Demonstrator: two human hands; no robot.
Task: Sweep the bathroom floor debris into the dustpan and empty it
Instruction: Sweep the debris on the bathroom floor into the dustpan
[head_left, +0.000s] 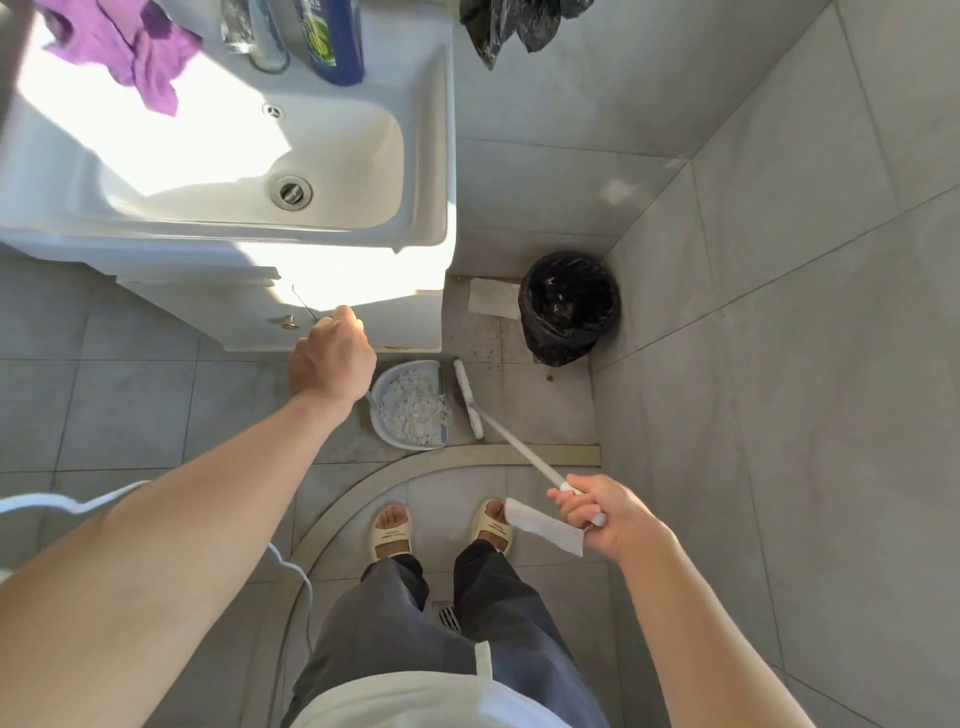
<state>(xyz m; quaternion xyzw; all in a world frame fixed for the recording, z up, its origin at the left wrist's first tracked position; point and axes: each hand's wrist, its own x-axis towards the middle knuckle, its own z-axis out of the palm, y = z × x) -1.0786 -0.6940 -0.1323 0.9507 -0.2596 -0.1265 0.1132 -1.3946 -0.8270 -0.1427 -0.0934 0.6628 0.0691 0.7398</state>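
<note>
Slides (390, 538) bear unreadable print; dustpan (413, 402) holds white debris (415, 405).

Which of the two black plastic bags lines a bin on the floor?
The black bag in the corner right of the dustpan; the other black bag hangs bunched beside the sink.

I stand on grey floor tiles (130, 410), inside a curved shower sill (332, 512). A white sink (332, 156) sits far left on its cabinet (358, 317), washed in bright sunlight. Grey tiled walls (779, 234) meet in the far right corner.
</note>
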